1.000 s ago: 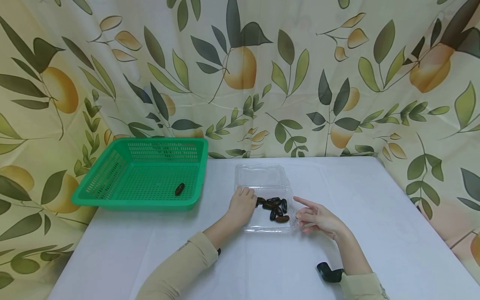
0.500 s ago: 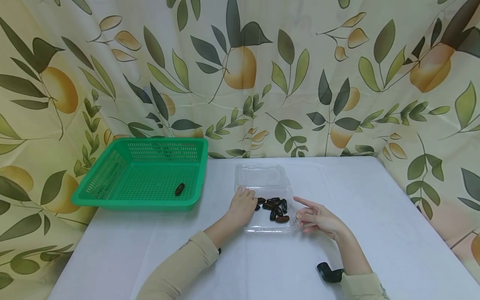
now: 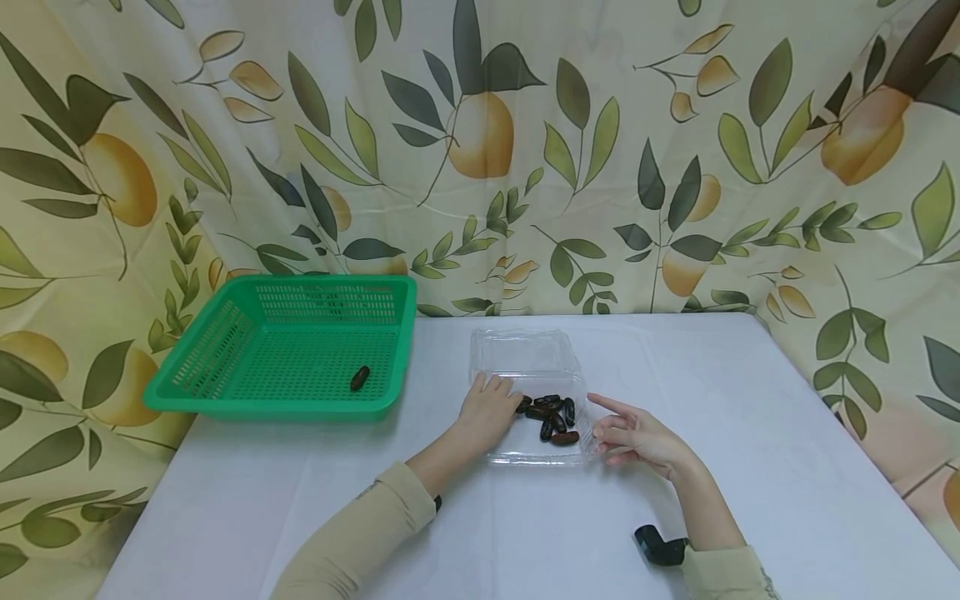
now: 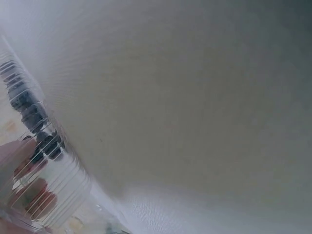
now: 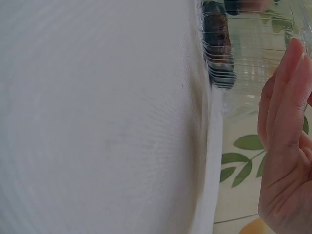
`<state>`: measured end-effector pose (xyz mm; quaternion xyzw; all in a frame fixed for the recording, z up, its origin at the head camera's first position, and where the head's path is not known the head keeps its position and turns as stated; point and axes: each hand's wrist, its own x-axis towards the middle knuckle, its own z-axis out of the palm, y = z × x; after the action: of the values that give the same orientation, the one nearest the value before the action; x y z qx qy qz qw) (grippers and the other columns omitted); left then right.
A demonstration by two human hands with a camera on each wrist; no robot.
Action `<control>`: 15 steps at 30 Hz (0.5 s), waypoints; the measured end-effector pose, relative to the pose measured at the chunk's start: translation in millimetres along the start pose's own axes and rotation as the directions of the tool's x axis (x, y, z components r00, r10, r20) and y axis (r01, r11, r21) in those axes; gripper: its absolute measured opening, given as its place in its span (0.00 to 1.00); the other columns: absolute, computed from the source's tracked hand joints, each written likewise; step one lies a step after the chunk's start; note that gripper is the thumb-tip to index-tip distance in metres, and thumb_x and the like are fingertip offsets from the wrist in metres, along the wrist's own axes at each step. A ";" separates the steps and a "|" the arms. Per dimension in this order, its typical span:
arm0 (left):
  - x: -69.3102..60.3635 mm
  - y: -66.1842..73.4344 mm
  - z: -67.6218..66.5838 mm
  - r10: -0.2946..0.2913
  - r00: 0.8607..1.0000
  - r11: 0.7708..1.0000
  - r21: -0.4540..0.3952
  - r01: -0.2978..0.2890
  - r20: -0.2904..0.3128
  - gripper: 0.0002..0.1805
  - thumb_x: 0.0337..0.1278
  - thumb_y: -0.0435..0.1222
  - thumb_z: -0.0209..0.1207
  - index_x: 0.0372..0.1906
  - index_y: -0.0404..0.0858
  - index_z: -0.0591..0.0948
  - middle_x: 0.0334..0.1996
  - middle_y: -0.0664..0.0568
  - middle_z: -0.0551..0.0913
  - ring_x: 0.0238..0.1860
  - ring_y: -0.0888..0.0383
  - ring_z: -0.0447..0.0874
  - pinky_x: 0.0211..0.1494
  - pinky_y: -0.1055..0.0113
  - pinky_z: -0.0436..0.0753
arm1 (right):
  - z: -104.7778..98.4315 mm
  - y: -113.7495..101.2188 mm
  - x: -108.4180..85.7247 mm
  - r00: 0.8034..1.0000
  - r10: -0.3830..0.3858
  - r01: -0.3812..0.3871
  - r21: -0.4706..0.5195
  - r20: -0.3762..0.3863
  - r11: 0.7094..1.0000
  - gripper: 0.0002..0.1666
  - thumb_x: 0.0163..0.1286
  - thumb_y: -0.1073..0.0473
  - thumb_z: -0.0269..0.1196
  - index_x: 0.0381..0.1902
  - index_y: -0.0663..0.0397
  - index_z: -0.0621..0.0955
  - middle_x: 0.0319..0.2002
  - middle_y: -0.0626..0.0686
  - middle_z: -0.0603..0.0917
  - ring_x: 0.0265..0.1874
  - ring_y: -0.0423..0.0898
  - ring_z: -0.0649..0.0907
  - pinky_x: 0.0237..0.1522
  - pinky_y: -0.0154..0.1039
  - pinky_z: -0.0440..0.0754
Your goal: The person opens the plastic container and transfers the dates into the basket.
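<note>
Palm down, left hand (image 3: 486,412) dips into container (image 3: 536,459)—grip unclear—while relaxed right hand (image 3: 643,440), index outstretched, holds nothing.

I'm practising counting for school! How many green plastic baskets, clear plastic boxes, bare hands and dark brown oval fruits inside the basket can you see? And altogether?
Green plastic basket: 1
Clear plastic box: 1
Bare hands, left hand and right hand: 2
Dark brown oval fruit inside the basket: 1
Total: 5

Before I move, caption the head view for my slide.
Left hand dipped into an open clear container of dates, right hand beside it; green basket holds one date.
</note>
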<state>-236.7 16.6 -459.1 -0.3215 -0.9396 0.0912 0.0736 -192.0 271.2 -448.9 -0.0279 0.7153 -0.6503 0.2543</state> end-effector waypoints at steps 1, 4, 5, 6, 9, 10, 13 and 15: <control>-0.4 -0.2 -0.1 0.002 1.000 1.000 -0.001 -0.002 -0.017 0.15 0.61 0.48 0.51 0.50 0.49 0.76 0.46 0.55 0.74 0.51 0.57 0.69 0.61 0.57 0.61 | 0.0 0.0 0.0 1.000 0.001 -0.001 0.001 0.000 1.000 0.45 0.63 0.64 0.60 0.70 0.62 0.48 0.32 0.49 0.79 0.27 0.40 0.81 0.28 0.33 0.81; -0.8 -0.9 0.9 0.001 0.998 1.000 -0.001 -0.001 -0.060 0.14 0.61 0.49 0.51 0.48 0.50 0.76 0.45 0.56 0.74 0.49 0.58 0.69 0.58 0.60 0.62 | 0.3 -0.2 -0.4 1.000 0.004 -0.004 -0.003 -0.002 1.000 0.45 0.63 0.63 0.60 0.70 0.62 0.49 0.32 0.48 0.79 0.27 0.41 0.81 0.27 0.33 0.81; -0.8 -1.2 0.9 -0.002 0.997 1.000 -0.005 0.001 -0.075 0.14 0.61 0.48 0.52 0.48 0.51 0.76 0.45 0.56 0.74 0.49 0.58 0.69 0.58 0.60 0.63 | 0.4 -0.3 -0.6 1.000 0.005 -0.005 -0.006 -0.003 1.000 0.45 0.62 0.63 0.60 0.70 0.61 0.49 0.32 0.48 0.79 0.27 0.41 0.81 0.27 0.33 0.81; -0.6 -1.5 0.9 -0.005 0.996 1.000 -0.005 0.004 -0.084 0.13 0.61 0.49 0.51 0.48 0.51 0.75 0.44 0.56 0.74 0.49 0.58 0.69 0.57 0.60 0.63 | 0.6 -0.4 -0.8 1.000 0.006 -0.006 -0.008 -0.004 1.000 0.45 0.62 0.63 0.60 0.70 0.61 0.49 0.32 0.48 0.79 0.27 0.41 0.81 0.27 0.33 0.81; 0.2 -2.8 -0.4 -0.014 0.996 1.000 -0.008 0.014 -0.086 0.14 0.62 0.50 0.50 0.49 0.52 0.75 0.45 0.56 0.73 0.49 0.58 0.70 0.56 0.61 0.63 | 0.8 -0.6 -1.2 1.000 0.007 -0.008 -0.015 -0.008 1.000 0.45 0.62 0.63 0.60 0.70 0.61 0.49 0.33 0.49 0.79 0.27 0.41 0.81 0.28 0.33 0.81; 0.7 -3.5 -1.6 -0.020 0.996 1.000 -0.016 0.019 -0.082 0.14 0.62 0.50 0.49 0.49 0.52 0.74 0.46 0.56 0.74 0.49 0.58 0.70 0.56 0.60 0.63 | 0.9 -0.7 -1.3 1.000 0.008 -0.008 -0.016 -0.009 1.000 0.45 0.63 0.63 0.60 0.70 0.61 0.49 0.33 0.49 0.79 0.27 0.41 0.81 0.28 0.33 0.81; 1.3 -6.5 -6.1 -0.036 0.997 0.999 -0.035 0.034 -0.069 0.15 0.64 0.50 0.47 0.51 0.51 0.74 0.46 0.56 0.74 0.49 0.58 0.70 0.57 0.59 0.64 | 0.9 -0.9 -1.4 1.000 0.008 -0.008 -0.018 -0.010 1.000 0.45 0.63 0.63 0.60 0.70 0.61 0.48 0.33 0.49 0.79 0.27 0.41 0.81 0.28 0.33 0.81; 0.9 -9.8 -10.5 -0.048 0.996 0.998 -0.046 0.045 -0.073 0.16 0.64 0.49 0.47 0.52 0.51 0.74 0.46 0.56 0.74 0.48 0.58 0.70 0.57 0.59 0.64 | 1.1 -1.2 -1.6 1.000 0.008 -0.008 -0.017 -0.012 1.000 0.45 0.63 0.63 0.60 0.70 0.61 0.48 0.33 0.49 0.79 0.27 0.41 0.81 0.28 0.33 0.81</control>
<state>-241.2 10.9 -446.7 -0.3042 -0.9453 0.0566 0.1033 -190.5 270.6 -447.3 -0.0235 0.7224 -0.6433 0.2525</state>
